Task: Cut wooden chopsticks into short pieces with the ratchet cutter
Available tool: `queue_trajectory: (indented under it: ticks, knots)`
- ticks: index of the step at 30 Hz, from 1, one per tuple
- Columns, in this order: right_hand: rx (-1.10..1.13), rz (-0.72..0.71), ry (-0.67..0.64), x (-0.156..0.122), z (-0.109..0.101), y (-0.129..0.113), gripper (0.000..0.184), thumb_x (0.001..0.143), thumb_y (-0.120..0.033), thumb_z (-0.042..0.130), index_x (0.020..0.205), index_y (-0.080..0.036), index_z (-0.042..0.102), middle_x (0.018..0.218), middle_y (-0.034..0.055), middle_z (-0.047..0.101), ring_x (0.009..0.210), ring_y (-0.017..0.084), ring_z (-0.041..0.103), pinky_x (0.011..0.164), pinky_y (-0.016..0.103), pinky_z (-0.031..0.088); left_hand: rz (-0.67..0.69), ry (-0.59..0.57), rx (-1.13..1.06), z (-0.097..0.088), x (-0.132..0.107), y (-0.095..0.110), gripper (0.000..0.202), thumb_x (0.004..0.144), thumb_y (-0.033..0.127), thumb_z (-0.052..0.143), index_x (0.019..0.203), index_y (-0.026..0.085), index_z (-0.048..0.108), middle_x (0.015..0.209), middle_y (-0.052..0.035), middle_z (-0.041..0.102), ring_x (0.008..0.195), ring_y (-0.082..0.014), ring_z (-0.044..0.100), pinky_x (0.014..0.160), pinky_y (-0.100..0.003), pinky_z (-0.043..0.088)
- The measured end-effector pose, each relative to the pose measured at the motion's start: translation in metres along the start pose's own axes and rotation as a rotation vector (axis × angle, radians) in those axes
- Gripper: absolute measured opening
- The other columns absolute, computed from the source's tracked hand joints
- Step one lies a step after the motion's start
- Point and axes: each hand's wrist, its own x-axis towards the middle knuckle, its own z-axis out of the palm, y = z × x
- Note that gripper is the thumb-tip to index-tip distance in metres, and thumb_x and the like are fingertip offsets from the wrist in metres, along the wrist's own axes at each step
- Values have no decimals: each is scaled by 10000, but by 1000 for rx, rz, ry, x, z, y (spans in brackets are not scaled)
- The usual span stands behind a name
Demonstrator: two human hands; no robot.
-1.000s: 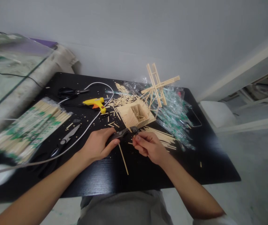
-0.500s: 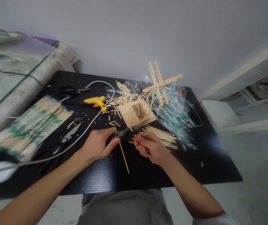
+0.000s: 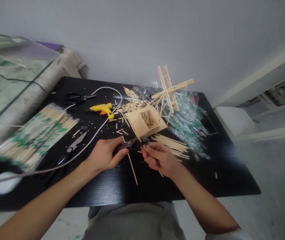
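My left hand (image 3: 107,152) is wrapped round the handles of black pliers (image 3: 130,143), whose head points right. Close by the jaws, my right hand (image 3: 158,156) pinches a thin wooden stick (image 3: 160,173); its lower end shows beneath the hand. Whether the jaws touch the stick is hard to make out. Just beyond the pliers sits a wooden stick-built base with an open box (image 3: 142,122). A single loose stick (image 3: 133,170) lies on the table beside my left thumb.
A yellow glue gun (image 3: 104,109), scissors (image 3: 75,143) and a white cable (image 3: 82,151) lie left of centre. Bagged sticks (image 3: 36,136) are at far left. Behind stands a crossed stick frame (image 3: 168,88), near plastic wrappers (image 3: 187,116). Loose sticks (image 3: 171,146) lie right of the box.
The view has shifted very slightly. Both hands, the pliers and the held stick stay almost where they were.
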Motion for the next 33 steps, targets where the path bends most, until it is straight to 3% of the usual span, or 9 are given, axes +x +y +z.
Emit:
queue_trajectory:
  ticks: [10,13,16,19,21,27,33]
  knots:
    - [-33,-39,46,4,-3,2,353,887,-473,779,804,-146,674,528,-86,434,414,27,219,366,152,165,-92,-68,32,1,0,-3,395,1020,462,408,782,203,587,627,-17,651,535,-176,607,549,-287,402]
    - [-169,-124,87,5,-5,1,350,900,-481,763,842,-141,704,601,-37,554,447,55,414,390,167,319,-112,-97,54,3,-1,-7,424,1029,484,388,797,196,595,666,-32,674,576,-192,632,575,-302,420]
    - [-317,-200,142,4,-4,-3,329,889,-464,779,891,-140,717,704,8,654,566,110,591,523,234,513,-131,-124,70,5,-1,-8,455,1029,518,376,827,191,620,720,-50,695,628,-209,655,606,-317,447]
    - [-381,-264,219,3,-2,-5,310,855,-439,815,888,-157,693,731,7,678,614,129,636,606,272,564,-145,-136,89,5,-1,-8,490,1024,551,359,850,187,639,763,-68,700,686,-234,676,642,-340,476]
    - [-415,-289,263,2,1,-4,304,865,-441,802,881,-167,672,737,2,676,583,122,620,569,261,543,-166,-141,92,5,-1,-7,510,1025,562,344,889,179,651,809,-85,712,738,-254,695,675,-359,496]
    - [-522,-347,371,2,8,4,334,945,-478,698,833,-163,688,655,-9,593,513,86,440,454,219,320,-194,-140,64,6,-2,-7,508,1028,564,342,942,173,656,885,-106,736,790,-266,710,711,-376,518]
    - [-301,-222,226,1,4,3,347,898,-489,743,829,-152,700,593,-35,532,447,56,348,418,212,205,-109,-90,26,4,-4,-7,464,1020,541,367,953,181,651,840,-88,721,743,-246,691,671,-352,510]
